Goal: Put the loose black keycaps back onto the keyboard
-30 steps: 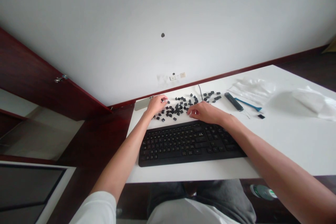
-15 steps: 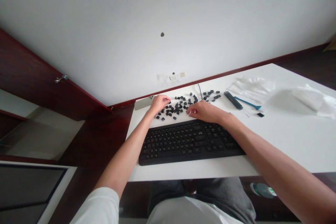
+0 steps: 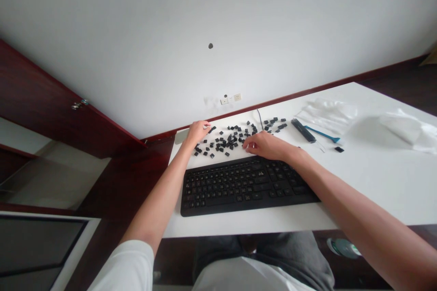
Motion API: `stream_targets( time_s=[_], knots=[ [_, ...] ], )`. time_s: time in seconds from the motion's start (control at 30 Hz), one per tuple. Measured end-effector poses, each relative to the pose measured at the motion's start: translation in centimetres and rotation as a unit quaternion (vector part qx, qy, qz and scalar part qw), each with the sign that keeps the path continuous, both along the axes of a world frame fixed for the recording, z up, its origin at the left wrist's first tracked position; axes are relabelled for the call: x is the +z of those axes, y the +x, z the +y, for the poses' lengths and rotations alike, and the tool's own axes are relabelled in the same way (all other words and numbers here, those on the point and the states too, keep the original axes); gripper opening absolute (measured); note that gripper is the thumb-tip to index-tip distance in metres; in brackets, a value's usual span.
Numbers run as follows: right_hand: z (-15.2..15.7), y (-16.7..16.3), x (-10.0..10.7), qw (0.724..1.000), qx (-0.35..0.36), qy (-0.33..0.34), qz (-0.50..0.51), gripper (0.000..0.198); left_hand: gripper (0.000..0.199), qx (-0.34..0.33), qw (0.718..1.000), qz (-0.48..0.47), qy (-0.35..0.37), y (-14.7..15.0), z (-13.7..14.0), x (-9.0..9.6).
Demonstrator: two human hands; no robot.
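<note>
Head view: left hand (image 3: 197, 130) rests loosely curled at the far left edge of the scattered small black plastic keycaps (image 3: 225, 142); whether it grips one I cannot tell. Right hand (image 3: 264, 145), fingers nearly pinched, touches the pile behind the black keyboard (image 3: 246, 184) on the white counter (image 3: 375, 182), close for sorting.

We wear a white short-sleeved top: its left sleeve (image 3: 124, 267) ends above the elbow, and its front hem (image 3: 239, 277) shows at the bottom of the view. Below that, grey trousers (image 3: 269, 248) cover our lap. Both forearms are bare down to the left hand (image 3: 197, 131) and right hand (image 3: 264, 145), with nothing visible on the wrists or fingers.
</note>
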State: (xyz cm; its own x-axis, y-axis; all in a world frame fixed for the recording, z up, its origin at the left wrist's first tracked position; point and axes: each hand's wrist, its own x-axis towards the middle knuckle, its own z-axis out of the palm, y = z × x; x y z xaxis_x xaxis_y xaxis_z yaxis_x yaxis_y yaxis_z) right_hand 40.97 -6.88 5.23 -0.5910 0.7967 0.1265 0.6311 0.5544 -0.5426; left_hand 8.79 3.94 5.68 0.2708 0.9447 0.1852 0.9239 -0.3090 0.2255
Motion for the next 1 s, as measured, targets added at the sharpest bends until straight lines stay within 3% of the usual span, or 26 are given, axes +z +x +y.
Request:
stream_targets(
  time_s=[0.23, 0.53, 0.8, 1.0],
  knots=[
    [0.0, 0.0, 0.0, 1.000, 0.000, -0.004, -0.007, 0.024, 0.028, -0.069, 0.997, 0.035, -0.005, 0.2, 0.3, -1.1],
    [0.0, 0.1, 0.0, 1.000, -0.002, -0.009, -0.011, 0.023, 0.020, -0.083, 0.996, -0.032, -0.030, 0.7, 0.8, -1.2],
    [0.0, 0.1, 0.2, 1.000, -0.001, 0.002, -0.015, 0.025, 0.017, -0.101, 0.995, 0.001, -0.016, 0.9, 0.5, -1.4],
    [0.1, 0.2, 0.1, 1.000, 0.001, -0.004, -0.013, 0.025, 0.013, -0.087, 0.995, -0.005, -0.041, 1.4, -0.2, -0.4]
  ],
)
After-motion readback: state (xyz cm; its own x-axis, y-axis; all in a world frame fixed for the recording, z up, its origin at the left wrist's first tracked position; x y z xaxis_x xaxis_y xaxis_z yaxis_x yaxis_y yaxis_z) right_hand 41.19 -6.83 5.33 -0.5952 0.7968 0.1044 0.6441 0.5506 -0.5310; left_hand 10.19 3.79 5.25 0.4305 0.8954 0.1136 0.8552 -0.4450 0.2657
